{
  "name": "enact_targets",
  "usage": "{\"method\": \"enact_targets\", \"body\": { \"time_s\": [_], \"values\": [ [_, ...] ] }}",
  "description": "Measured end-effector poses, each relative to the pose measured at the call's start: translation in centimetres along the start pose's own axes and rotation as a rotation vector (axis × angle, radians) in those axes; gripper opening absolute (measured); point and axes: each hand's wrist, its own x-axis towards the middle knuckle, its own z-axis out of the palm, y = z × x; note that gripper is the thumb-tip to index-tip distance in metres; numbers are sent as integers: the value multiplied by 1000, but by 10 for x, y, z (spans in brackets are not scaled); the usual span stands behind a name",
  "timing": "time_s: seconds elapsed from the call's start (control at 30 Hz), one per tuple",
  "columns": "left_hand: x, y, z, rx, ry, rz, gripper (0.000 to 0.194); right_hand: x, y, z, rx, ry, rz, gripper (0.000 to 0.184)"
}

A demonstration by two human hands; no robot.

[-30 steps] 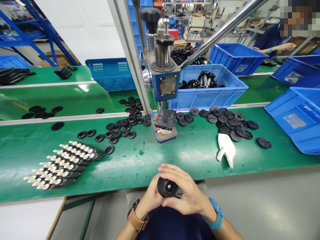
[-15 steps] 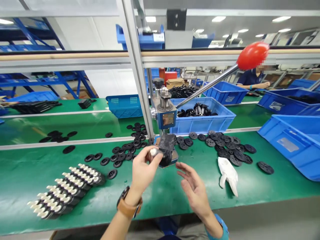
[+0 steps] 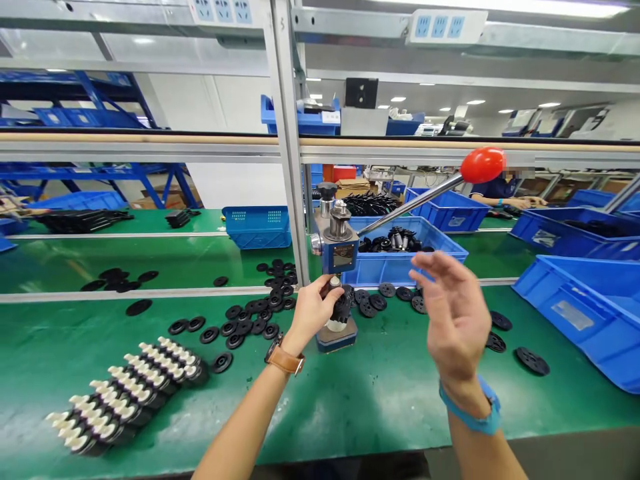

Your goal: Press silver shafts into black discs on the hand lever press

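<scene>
My left hand (image 3: pixel 314 310) is closed on a black plastic part (image 3: pixel 343 305) with a white top, upright on the base (image 3: pixel 338 341) of a hand-lever press. Directly above that part is the blue press head (image 3: pixel 340 256). My right hand (image 3: pixel 457 317) is raised to the right of the press, empty, with its fingers loosely apart. Above it is the red knob (image 3: pixel 483 165) on the press's slanting steel lever (image 3: pixel 413 203), apart from the hand. Black discs lie behind my right hand and are partly hidden by it.
Rows of black parts with cream tops (image 3: pixel 127 393) stand at left. Loose black discs (image 3: pixel 245 320) are scattered left of the press. A blue bin (image 3: pixel 405 267) of black parts sits behind it, another blue bin (image 3: pixel 580 300) at right. A metal post (image 3: pixel 290 147) rises beside the press. A co-worker sits far right.
My left hand has brought the black part upright under the press head. My right hand has risen and moved right, toward the lever. The view has tilted up; the white glove no longer shows.
</scene>
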Motion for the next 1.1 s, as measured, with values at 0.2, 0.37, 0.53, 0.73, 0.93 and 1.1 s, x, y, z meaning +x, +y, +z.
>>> {"method": "enact_targets", "body": {
  "time_s": [0.2,0.37,0.53,0.73,0.93,1.1],
  "values": [
    [4,-2,2,2,13,-18,12,98,-31,21,122,99,-173,32],
    [3,-2,2,34,23,-16,12,132,-33,29,261,12,-100,26],
    [2,0,2,76,19,-6,11,91,-28,15,359,67,-180,27],
    [0,0,2,46,12,-5,16,58,-21,5,379,70,-147,27],
    [-1,-1,1,61,-12,-28,16,25,-8,-3,420,4,-100,27],
    [-2,-1,1,58,-6,-35,17,11,3,-8,479,-13,-105,24]
  ]
}}
